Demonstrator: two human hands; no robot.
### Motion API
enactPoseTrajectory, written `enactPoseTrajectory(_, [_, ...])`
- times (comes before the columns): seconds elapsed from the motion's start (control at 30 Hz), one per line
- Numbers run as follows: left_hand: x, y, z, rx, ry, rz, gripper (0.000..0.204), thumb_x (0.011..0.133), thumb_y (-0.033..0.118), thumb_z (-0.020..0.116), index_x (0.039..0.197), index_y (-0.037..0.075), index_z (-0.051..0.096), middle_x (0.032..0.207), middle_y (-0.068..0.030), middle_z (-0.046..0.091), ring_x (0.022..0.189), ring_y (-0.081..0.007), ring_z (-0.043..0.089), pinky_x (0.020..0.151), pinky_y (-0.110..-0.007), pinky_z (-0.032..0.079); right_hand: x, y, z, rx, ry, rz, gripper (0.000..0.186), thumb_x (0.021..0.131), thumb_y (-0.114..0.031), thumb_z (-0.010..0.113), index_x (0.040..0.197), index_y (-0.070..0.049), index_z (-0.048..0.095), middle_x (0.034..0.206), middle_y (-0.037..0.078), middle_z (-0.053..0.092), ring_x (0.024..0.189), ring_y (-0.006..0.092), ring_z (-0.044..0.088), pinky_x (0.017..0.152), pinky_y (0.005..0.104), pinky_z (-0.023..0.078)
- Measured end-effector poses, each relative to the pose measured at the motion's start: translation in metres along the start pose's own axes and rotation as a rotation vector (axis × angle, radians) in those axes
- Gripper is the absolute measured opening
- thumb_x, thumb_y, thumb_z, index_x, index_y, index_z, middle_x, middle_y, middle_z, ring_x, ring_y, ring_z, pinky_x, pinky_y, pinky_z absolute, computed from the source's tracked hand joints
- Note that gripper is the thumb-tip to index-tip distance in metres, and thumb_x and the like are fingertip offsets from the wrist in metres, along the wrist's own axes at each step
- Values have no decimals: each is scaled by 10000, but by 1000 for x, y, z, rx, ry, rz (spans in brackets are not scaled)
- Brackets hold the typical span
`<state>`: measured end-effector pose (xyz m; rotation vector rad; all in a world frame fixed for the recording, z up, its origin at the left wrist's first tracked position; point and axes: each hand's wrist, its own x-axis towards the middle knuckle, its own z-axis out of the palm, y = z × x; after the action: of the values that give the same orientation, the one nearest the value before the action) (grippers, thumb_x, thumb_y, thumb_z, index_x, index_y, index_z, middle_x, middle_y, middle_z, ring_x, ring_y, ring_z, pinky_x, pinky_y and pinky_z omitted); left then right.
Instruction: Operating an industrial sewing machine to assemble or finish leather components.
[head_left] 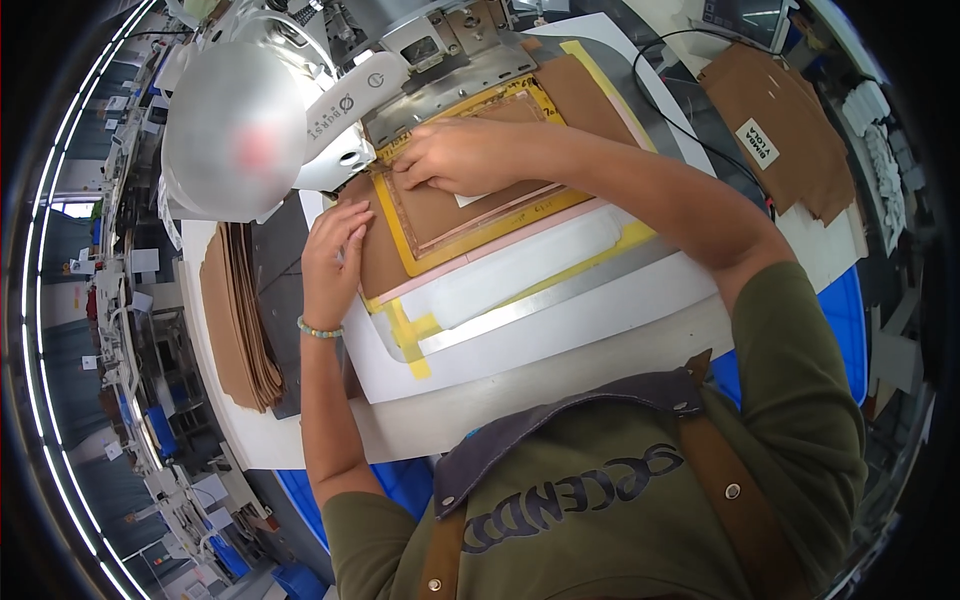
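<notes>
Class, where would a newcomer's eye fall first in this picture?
First, the yellow frame near the centre, with the right hand over it and the left hand to its left. Then the frosted disc at upper left, and the brown stack below that.

Light: two long white strips (27, 310) bowed along left rim, bright | Far left: small bright window-like pane (75, 209), dark grey-blue panels (70, 350) | Furniture: white worktable (400, 428), foreground; cluttered workstation row (135, 330) at left, detail too small | Floor (285, 530): grey patch, lower left | Blue bin (846, 325) by table's right edge
</notes>
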<state>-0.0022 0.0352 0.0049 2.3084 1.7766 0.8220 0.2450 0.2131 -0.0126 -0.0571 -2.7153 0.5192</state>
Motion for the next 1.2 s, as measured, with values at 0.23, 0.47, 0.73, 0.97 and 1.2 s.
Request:
enactPoseTrajectory(0.23, [12, 34, 7, 26, -83, 96, 237, 1011, 34, 677, 1229, 28, 770, 1344, -113, 748, 1318, -337, 659, 1106, -432, 509, -73, -31, -75, -151, -129, 303, 315, 1014, -86, 641, 1318, -62, 722, 1397, 65, 695, 1323, 282, 601, 1131, 423, 501])
enactPoseTrajectory(0.47, [24, 47, 30, 151, -187, 174, 467, 1017, 115, 683, 1480, 84, 628, 1616, -115, 553, 1475, -368, 522, 1193, -480, 421, -130, -18, -44, -504, 18, 296, 420, 1003, -88, 655, 1418, -26, 668, 1537, 112, 627, 1397, 311, 563, 1151, 440, 483])
enactPoseTrajectory(0.73, [24, 46, 38, 236, -260, 156, 538, 1047, 204, 657, 1568, 104, 565, 1692, -92, 475, 1551, -369, 424, 1258, -504, 348, -123, -27, -41, -624, -38, 376, 469, 958, -60, 642, 1426, -34, 637, 1543, 123, 608, 1390, 269, 563, 1077, 423, 497])
enactPoseTrajectory(0.97, [21, 44, 38, 248, -232, 136, 526, 1045, 237, 674, 1545, 102, 590, 1664, -94, 509, 1528, -376, 451, 1242, -501, 364, -111, -29, -44, -581, -43, 377, 395, 941, -59, 653, 1335, -35, 649, 1502, 115, 629, 1341, 266, 589, 1002, 423, 537])
enactPoseTrajectory(1.2, [26, 50, 43, 297, -194, 135, 515, 1045, 316, 689, 1502, 90, 622, 1606, -116, 561, 1465, -378, 512, 1201, -492, 412, -111, -19, -48, -545, -10, 312, 388, 951, -74, 649, 1339, -46, 661, 1486, 99, 647, 1312, 260, 596, 995, 403, 539])
